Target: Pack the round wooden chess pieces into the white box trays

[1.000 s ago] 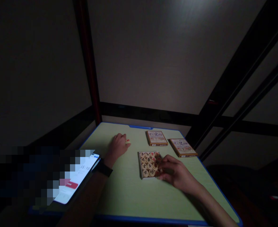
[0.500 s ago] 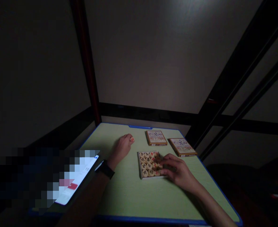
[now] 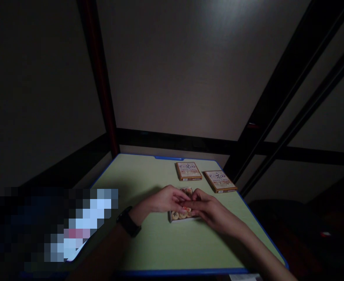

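Observation:
A shallow open box (image 3: 185, 221) of round Chinese chess pieces stands on the table, mostly covered by my hands. My left hand (image 3: 169, 199) reaches across it from the left with fingers bent together. Under those fingertips shows a red-lettered Chinese chess piece (image 3: 186, 209), seemingly in their grip. From the right, my right hand (image 3: 214, 210) curls its fingers over the box's right side, meeting the left fingers. Whatever its fingertips hold is hidden. A black-lettered piece (image 3: 174, 215) lies in the box's near left corner.
Two flat printed boxes, a left one (image 3: 188, 171) and a right one (image 3: 220, 181), lie on the far right of the green table (image 3: 148, 246) with blue edging. A lit screen (image 3: 82, 226), partly pixelated, is at the left. Walls stand behind.
My left hand has come right and nearer, bringing the red-lettered piece from the far table area to the box. My right hand stays at the box, its fingers now against the left ones.

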A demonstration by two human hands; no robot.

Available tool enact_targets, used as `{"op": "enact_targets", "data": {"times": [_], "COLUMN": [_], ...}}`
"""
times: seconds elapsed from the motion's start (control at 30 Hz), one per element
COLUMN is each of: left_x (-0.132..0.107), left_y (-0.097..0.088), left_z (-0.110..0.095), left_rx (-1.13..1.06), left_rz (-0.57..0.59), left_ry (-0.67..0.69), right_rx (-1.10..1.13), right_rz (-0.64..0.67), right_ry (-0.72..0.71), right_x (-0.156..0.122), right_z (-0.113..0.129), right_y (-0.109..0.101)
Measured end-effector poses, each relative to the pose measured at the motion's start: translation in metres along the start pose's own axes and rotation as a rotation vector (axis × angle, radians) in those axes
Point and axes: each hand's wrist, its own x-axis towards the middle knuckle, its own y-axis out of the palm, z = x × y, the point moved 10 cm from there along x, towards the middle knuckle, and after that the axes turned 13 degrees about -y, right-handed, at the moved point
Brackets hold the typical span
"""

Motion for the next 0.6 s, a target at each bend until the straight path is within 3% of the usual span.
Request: {"op": "enact_targets", "data": {"times": [0.3,0.5,0.6], "left_x": [0.0,0.001,-0.001], "left_y": [-0.003,-0.001,-0.02], "left_z": [0.0,0.002,-0.009], "left_rx": [-0.088,-0.006,-0.026], "left_rz": [-0.04,-0.018,-0.148], "left_ry": [-0.027,-0.017,0.069], "right_rx": [-0.073,-0.042,-0.029], "right_rz": [-0.18,-0.185,-0.247], "right_ry": [0.029,0.001,0.051], "right_x": [-0.005,-0.004,-0.012], "right_z": [0.001,0.005,-0.007], "right_y": [-0.009,-0.004,-0.004]}}
